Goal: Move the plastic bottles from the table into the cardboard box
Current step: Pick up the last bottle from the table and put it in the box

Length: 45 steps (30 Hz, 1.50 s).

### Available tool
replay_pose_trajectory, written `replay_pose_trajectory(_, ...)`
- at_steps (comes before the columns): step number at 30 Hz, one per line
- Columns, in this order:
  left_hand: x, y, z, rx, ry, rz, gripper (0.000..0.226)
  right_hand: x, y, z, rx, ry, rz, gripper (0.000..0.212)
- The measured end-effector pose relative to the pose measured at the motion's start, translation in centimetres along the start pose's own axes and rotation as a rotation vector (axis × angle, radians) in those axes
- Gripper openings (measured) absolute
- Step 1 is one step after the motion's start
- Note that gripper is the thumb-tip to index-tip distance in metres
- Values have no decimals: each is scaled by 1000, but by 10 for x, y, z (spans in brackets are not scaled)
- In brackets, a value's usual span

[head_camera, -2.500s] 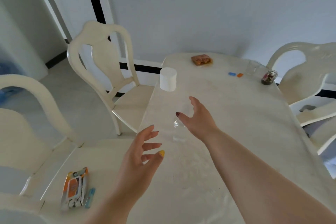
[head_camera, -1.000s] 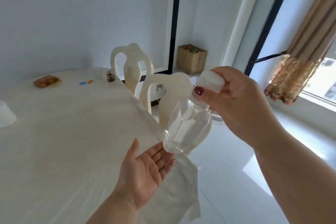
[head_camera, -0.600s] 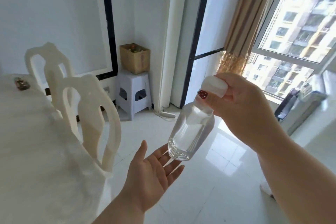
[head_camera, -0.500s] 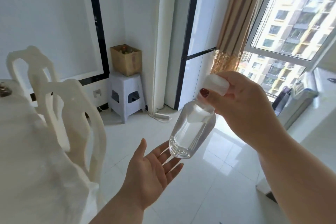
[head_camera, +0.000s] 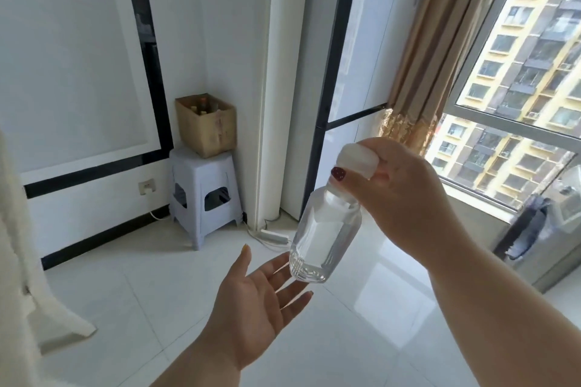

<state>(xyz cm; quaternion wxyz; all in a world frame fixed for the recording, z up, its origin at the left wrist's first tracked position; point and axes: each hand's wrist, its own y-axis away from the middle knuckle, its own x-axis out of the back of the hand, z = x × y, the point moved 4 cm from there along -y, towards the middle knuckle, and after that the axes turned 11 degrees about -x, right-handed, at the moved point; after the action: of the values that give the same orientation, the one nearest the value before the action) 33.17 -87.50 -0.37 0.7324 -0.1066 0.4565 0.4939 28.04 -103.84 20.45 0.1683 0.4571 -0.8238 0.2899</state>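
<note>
A clear plastic bottle [head_camera: 323,240] with a white cap hangs in the air, tilted, its base lower left. My right hand [head_camera: 396,198] grips it at the cap and neck. My left hand [head_camera: 251,302] is held palm up with fingers spread, just under the bottle's base and not touching it. The cardboard box [head_camera: 207,124] stands open on a pale stool [head_camera: 204,192] in the far corner, with several bottle tops showing inside. The table is out of view.
A cream chair [head_camera: 19,261] fills the left edge. A white power strip [head_camera: 273,236] and cable lie on the tiled floor by a white pillar. A tan curtain [head_camera: 434,50] and a big window are on the right, with a dark object [head_camera: 528,229] below it.
My view has swung right, away from the table toward the corner with the box. The bottle stays in my right hand, and my left palm stays beneath it.
</note>
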Motion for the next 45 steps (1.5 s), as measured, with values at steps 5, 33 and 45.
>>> replay_pose_trajectory(5,-13,-96,39,-47,-7,56,73,-36,-115,20,13,-27,-66,28)
replay_pose_trajectory(33,18,-627,391,-337,77,260,68,-396,-725,30,285,-92,-399,19)
replay_pose_trajectory(45,70,-823,574,-348,-22,334,68,-572,-929,11,238,-159,-377,19)
